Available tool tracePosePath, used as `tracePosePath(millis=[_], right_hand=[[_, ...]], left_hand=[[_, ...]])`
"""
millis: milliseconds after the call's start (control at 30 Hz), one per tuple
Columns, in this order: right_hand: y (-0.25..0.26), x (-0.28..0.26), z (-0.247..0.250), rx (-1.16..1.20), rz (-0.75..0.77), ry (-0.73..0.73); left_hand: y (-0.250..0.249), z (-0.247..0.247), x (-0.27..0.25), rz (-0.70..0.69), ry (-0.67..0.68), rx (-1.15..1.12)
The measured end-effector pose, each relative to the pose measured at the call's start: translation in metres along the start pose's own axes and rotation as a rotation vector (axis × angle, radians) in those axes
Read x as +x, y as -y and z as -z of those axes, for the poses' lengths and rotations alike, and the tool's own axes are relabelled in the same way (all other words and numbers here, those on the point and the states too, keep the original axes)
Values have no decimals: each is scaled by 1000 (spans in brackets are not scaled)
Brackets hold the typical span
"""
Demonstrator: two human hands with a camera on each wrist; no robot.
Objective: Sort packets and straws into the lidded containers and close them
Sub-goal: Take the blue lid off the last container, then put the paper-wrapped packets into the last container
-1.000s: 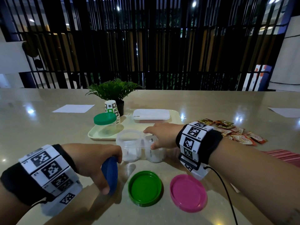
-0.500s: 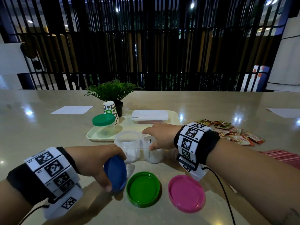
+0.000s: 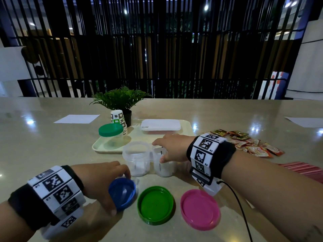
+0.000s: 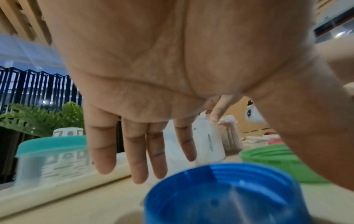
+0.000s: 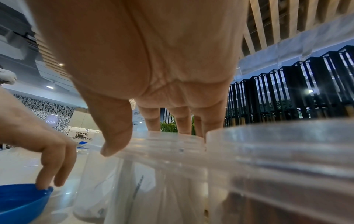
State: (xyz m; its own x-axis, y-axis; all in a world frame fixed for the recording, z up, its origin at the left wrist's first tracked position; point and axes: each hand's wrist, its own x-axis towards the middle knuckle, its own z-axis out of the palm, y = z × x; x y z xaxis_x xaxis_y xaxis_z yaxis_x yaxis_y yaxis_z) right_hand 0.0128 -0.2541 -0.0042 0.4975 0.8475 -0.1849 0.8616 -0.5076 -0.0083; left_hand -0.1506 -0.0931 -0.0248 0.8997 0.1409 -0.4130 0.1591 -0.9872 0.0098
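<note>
My left hand (image 3: 118,191) holds a blue lid (image 3: 122,194) tilted on the table with its hollow side up, thumb on the near rim and fingertips (image 5: 43,185) on the far rim. My right hand (image 3: 158,151) grips the rim of a clear open jar (image 3: 166,168) holding white packets, thumb in front and fingers over the far edge. A second open jar (image 3: 138,161) stands just left of it. A third jar (image 5: 287,174) with brownish contents sits under my right wrist. A green lid (image 3: 155,205) and a pink lid (image 3: 200,209) lie upturned in front.
Loose sauce packets (image 3: 248,144) and pink straws (image 3: 307,170) lie at the right. A cream tray (image 3: 104,147) behind the jars carries a green-lidded jar (image 3: 111,135) and a white-lidded box (image 3: 160,126). A potted plant (image 3: 122,100), paper cup (image 3: 118,117) and paper sheet (image 3: 76,118) stand farther back.
My left hand has tipped the blue lid from standing on edge down toward flat, hollow side up, and shifted it a little right. My right hand stays on the jar.
</note>
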Motion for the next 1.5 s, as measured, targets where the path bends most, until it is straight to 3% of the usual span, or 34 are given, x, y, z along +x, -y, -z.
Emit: tracePosePath(millis=[133,367,533,800,1133,1367,1500], right_hand=[[-1,1,-1,-9,3,2],[-4,3,-5,-16,17,-18],[-12,-7,-4,156,57,-128],[-65,-80,11,300,-55,-177],[-132,-143,-11,309,-300,12],[-162,-169,-31,319,-404,94],[-166,-174,-46,185,-392,193]], left_hand=[[-7,20,-4,18,-74,6],[-28,48,0,-16,-340,-9],[-54,57,13,-121,-395,-43],[-90,64,41,-213,-380,-55],[-161,70,72,-311,-367,29],[-216,65,96,-351,-269,68],[-247,58,110,-329,-177,102]])
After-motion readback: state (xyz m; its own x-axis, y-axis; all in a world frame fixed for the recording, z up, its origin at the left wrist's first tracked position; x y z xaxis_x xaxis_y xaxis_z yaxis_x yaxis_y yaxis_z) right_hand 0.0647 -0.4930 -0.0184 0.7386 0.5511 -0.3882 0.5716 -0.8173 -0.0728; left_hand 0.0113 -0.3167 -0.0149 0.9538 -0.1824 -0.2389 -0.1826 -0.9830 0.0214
